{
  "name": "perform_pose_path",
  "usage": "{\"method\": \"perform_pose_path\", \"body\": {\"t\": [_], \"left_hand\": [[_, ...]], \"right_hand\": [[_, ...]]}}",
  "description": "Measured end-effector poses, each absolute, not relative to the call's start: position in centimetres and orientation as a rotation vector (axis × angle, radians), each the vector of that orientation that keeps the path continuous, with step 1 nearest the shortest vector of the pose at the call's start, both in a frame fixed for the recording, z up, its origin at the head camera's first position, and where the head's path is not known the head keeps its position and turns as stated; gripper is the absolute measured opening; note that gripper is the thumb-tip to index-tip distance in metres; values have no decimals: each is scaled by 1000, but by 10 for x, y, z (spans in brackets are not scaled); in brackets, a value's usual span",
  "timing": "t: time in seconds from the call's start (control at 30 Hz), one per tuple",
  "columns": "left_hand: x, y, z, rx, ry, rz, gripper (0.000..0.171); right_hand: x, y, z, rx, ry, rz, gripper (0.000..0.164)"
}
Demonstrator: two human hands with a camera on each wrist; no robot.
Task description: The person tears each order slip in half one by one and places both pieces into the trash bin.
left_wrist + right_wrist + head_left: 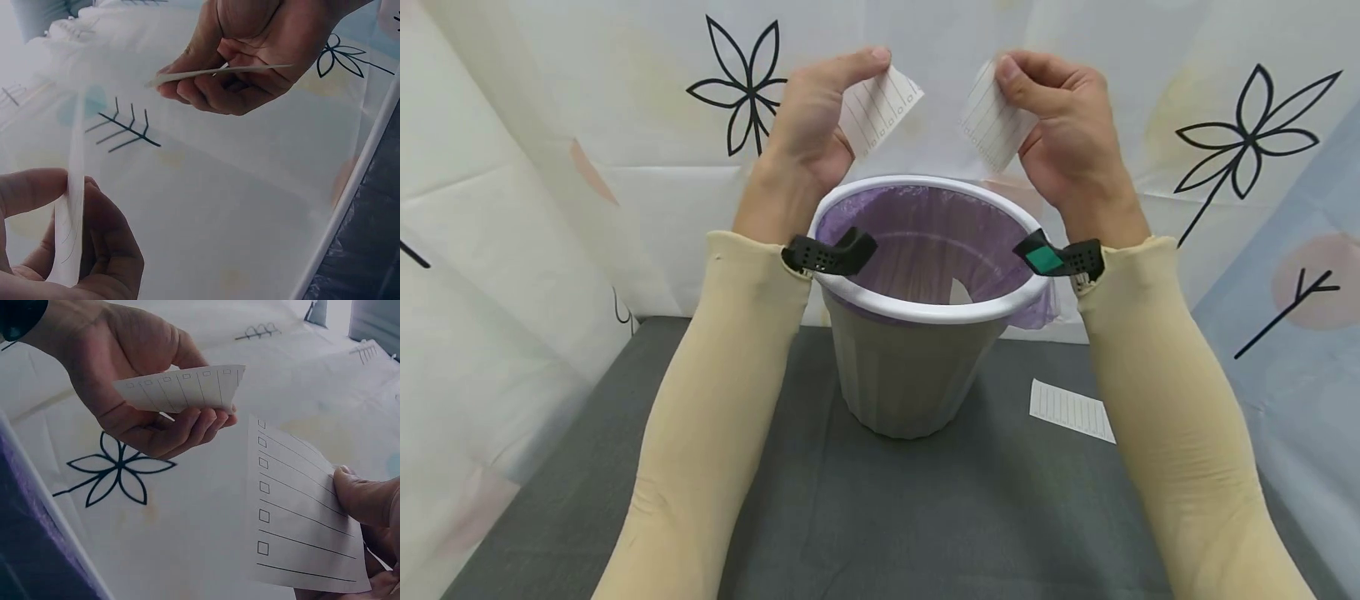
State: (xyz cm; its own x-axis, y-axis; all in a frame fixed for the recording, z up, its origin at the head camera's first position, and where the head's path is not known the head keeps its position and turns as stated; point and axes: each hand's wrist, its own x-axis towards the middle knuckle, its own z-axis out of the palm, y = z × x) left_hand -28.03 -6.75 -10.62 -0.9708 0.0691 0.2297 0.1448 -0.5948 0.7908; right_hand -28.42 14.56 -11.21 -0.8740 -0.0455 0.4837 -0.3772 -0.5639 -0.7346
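My left hand (805, 125) pinches a piece of lined paper (883, 107) printed with small checkboxes, thumb on one side and fingers behind. A matching piece of checklist paper (996, 125) is held between the thumb and fingers of my right hand (1071, 133). The two pieces are apart, raised above the far part of a trash bin (898, 367). In the right wrist view, the right hand's piece (300, 519) shows its column of boxes and has an uneven upper edge. A purple liner bag (925, 225) covers the bin's inside, and a white scrap (959, 292) lies within.
Right of the bin, a lined paper slip (1071, 410) lies on the dark grey table (940, 517), partly covered by the right sleeve. White printed fabric (647, 208) hangs behind and at the sides. The liner's edge folds over the white rim (925, 313).
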Motion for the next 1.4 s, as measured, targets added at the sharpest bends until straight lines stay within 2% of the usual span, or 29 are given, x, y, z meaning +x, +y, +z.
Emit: {"method": "perform_pose_path", "body": {"t": [0.07,0.2,0.37,0.67,1.17,1.4], "left_hand": [[-290,-65,-110,-311,-1418,-2768,3],[-302,-60,-114,-203,-1477,-2806,20],[-307,-60,-118,-140,-1548,-2792,31],[-305,-60,-123,-122,-1817,-2635,39],[-308,-69,-134,-155,-1979,-2699,45],[-306,-71,-137,-239,-2043,-2656,46]], "right_hand": [[-295,144,-115,580,-1411,2561,6],[-309,141,-123,361,-1580,2594,3],[-312,143,-129,249,-1749,2556,4],[-313,141,-132,207,-1880,2494,5],[-311,142,-134,271,-2018,2443,7],[-308,143,-133,307,-2008,2492,18]]}}
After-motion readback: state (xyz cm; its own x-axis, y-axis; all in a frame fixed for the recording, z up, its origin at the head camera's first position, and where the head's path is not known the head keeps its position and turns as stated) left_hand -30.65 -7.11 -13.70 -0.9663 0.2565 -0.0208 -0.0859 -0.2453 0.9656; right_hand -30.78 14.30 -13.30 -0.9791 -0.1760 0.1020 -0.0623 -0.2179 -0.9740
